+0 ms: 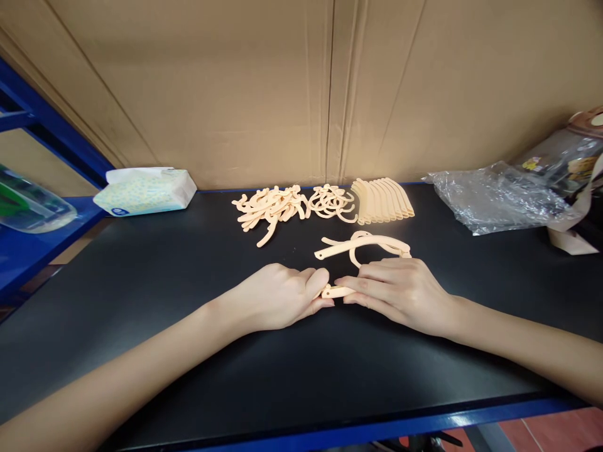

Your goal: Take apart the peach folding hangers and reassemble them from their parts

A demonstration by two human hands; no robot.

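Observation:
Between my hands, low over the table, is a peach plastic hanger arm [338, 292] with a small hole near its end. My right hand [405, 292] grips it from the right, fingers closed along its length. My left hand [282, 295] is closed in a pinch at the hanger arm's left end, on a small peach part mostly hidden by the thumb and fingers. Just behind my right hand lie a curved hanger arm [348, 247] and a peach hook [353, 256], overlapping; whether they are joined I cannot tell.
Along the back of the black table [188, 376] sit a loose pile of short hanger pieces [273, 210], a heap of hooks [330, 201] and a neat row of curved arms [384, 201]. A tissue pack [146, 191] stands left, a clear plastic bag [499, 198] right. Cardboard [235, 94] rises behind.

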